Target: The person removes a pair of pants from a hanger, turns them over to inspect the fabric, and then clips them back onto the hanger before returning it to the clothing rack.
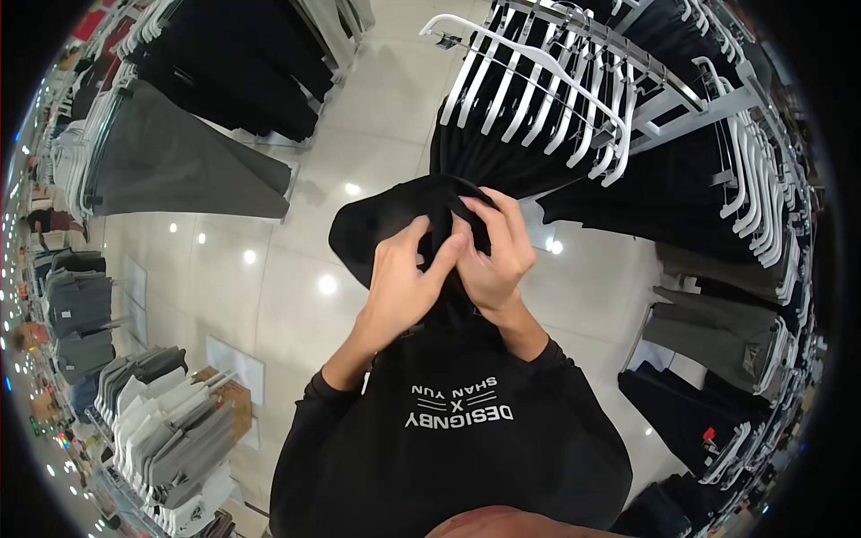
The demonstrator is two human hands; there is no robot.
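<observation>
A black garment (377, 220) is bunched up in front of my chest, held between both hands. My left hand (401, 278) is on its near side, with fingers bent into the dark cloth and the thumb reaching toward the other hand. My right hand (493, 251) grips the folds beside it, fingers curled over the fabric. The thumbs and fingertips are close together at the middle of the cloth. Which part of the garment they pinch is hard to make out, black on black.
White hangers (547, 90) with dark clothes hang on a metal rack ahead to the right. Grey trousers (179, 157) hang at the left. Light shirts (170, 439) are at the lower left, folded-over trousers (708, 341) at the right. Pale tiled floor (305, 269) lies between.
</observation>
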